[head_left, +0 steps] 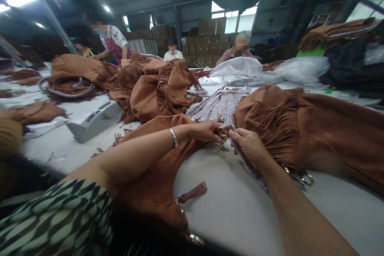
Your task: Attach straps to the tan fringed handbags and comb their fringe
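Observation:
In the middle of the head view, my left hand is closed around gold metal hardware; its exact shape is partly hidden by the fingers. Beside it, my right hand pinches the brown end tab of a greyish strap, which hangs down below the palm. The two hands almost meet. Under my left forearm lies a brown suede bag, its curved opening facing right. A short brown buckled tab sticks out from its lower end, near more gold fittings.
Fringed brown bags lie at the right and behind my hands. Several greyish straps are laid out ahead. A grey tape dispenser-like device stands left. Clear plastic and co-workers are across the white table.

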{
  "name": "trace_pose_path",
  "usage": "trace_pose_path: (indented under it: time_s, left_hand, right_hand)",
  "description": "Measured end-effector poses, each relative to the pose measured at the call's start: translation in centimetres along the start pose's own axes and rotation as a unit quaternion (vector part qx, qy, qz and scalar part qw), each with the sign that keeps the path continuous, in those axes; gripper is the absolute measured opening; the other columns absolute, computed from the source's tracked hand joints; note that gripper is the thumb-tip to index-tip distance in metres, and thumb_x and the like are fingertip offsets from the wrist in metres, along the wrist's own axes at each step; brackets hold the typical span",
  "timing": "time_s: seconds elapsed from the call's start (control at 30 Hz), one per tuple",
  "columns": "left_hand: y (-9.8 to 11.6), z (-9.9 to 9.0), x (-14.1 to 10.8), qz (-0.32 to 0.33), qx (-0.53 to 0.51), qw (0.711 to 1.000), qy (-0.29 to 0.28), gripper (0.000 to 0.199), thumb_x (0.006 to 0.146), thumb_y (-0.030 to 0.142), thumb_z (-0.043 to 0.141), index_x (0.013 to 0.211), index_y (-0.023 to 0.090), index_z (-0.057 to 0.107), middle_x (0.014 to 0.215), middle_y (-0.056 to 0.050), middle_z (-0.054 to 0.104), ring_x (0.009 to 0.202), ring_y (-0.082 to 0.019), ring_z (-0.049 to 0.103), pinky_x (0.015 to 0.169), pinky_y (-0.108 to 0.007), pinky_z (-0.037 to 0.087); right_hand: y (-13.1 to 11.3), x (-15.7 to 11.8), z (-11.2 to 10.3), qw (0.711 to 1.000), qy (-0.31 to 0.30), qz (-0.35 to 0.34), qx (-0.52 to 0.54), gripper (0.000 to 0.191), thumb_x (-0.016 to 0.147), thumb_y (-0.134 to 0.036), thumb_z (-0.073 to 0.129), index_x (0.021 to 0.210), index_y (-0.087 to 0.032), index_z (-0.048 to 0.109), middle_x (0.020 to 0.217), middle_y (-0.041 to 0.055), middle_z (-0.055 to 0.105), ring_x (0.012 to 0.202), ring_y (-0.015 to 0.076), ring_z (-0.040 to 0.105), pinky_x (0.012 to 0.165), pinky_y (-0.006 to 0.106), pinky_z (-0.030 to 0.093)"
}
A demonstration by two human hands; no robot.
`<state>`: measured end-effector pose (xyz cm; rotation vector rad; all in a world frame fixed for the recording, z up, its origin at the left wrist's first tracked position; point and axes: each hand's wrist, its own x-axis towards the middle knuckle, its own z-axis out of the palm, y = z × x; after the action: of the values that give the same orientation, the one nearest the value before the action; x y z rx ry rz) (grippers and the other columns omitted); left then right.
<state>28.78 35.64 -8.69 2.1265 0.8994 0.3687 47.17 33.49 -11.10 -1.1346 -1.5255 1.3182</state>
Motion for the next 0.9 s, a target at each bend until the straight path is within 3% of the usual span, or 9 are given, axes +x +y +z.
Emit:
trace_pose_path:
  time_s: [0.13, 0.33, 0.5, 0.67, 0.73, 0.8, 0.9]
  left_hand:
    - [-0.5, -0.1, -0.9, 0.017, -0.018, 1.0, 0.019, 0.012, 0.071, 0.015, 0.058, 0.077, 0.014, 0.048, 0.074, 0.003, 0.044, 0.072, -0.01, 0.043, 0.068, -0.022, 0.038]
    - [-1.5, 0.5, -1.9, 0.028, -0.081, 0.995, 0.054, 0.023, 0.071, 0.021, 0.063, 0.085, 0.015, 0.046, 0.076, 0.003, 0.045, 0.071, -0.01, 0.043, 0.064, -0.02, 0.037]
    - [-2.6, -1.3, -2.2, 0.006, -0.233, 0.971, -0.046, 0.027, 0.066, 0.022, 0.07, 0.086, 0.012, 0.056, 0.082, 0.0, 0.054, 0.077, -0.011, 0.05, 0.071, -0.022, 0.041]
    - [-2.9, -2.5, -2.8, -0.031, -0.356, 0.929, -0.096, 0.035, 0.074, 0.037, 0.073, 0.098, 0.012, 0.064, 0.093, -0.005, 0.063, 0.083, -0.012, 0.055, 0.079, -0.025, 0.043]
    - [-2.8, -2.5, -2.9, -0.033, -0.356, 0.929, -0.093, 0.04, 0.072, 0.038, 0.075, 0.1, 0.012, 0.064, 0.089, -0.004, 0.063, 0.078, -0.011, 0.055, 0.076, -0.024, 0.043]
    - [-2.8, -2.2, -2.8, -0.019, -0.311, 0.948, -0.062, 0.041, 0.071, 0.038, 0.076, 0.097, 0.01, 0.063, 0.08, -0.001, 0.06, 0.071, -0.009, 0.053, 0.071, -0.023, 0.042]
    - [-3.1, -1.2, -2.1, 0.024, -0.15, 0.988, 0.024, 0.033, 0.075, 0.036, 0.071, 0.091, 0.009, 0.06, 0.073, 0.002, 0.053, 0.069, -0.009, 0.047, 0.067, -0.022, 0.038]
  right_hand:
    - [-0.3, -0.3, 0.3, 0.998, -0.051, 0.01, -0.018, 0.042, 0.067, -0.056, 0.064, 0.071, -0.018, 0.048, 0.049, -0.0057, 0.048, 0.036, 0.0068, 0.039, 0.035, 0.019, 0.03]
    - [0.2, -0.2, 1.0, 0.986, -0.127, 0.027, -0.105, 0.041, 0.075, -0.06, 0.052, 0.079, -0.02, 0.047, 0.051, -0.0072, 0.041, 0.037, 0.0076, 0.033, 0.036, 0.02, 0.025]
    - [0.6, 0.2, 1.0, 0.949, -0.128, -0.057, -0.283, 0.03, 0.081, -0.049, 0.045, 0.075, -0.019, 0.05, 0.069, 0.0029, 0.054, 0.064, 0.0175, 0.05, 0.057, 0.027, 0.039]
    - [0.4, 0.0, 1.3, 0.938, -0.143, -0.044, -0.312, 0.026, 0.084, -0.044, 0.041, 0.079, -0.021, 0.052, 0.066, 0.0028, 0.054, 0.062, 0.0187, 0.049, 0.057, 0.028, 0.037]
    - [0.4, 0.0, 1.4, 0.939, -0.147, -0.048, -0.309, 0.025, 0.084, -0.043, 0.042, 0.081, -0.021, 0.053, 0.068, 0.0035, 0.056, 0.063, 0.0189, 0.049, 0.057, 0.028, 0.037]
    - [0.4, 0.1, 1.4, 0.941, -0.141, -0.047, -0.305, 0.026, 0.084, -0.043, 0.043, 0.082, -0.02, 0.055, 0.07, 0.0038, 0.057, 0.064, 0.0191, 0.05, 0.058, 0.027, 0.037]
    - [0.6, 0.3, 1.1, 0.945, -0.122, -0.042, -0.3, 0.026, 0.082, -0.044, 0.046, 0.08, -0.019, 0.056, 0.071, 0.0041, 0.059, 0.067, 0.0193, 0.052, 0.059, 0.027, 0.037]
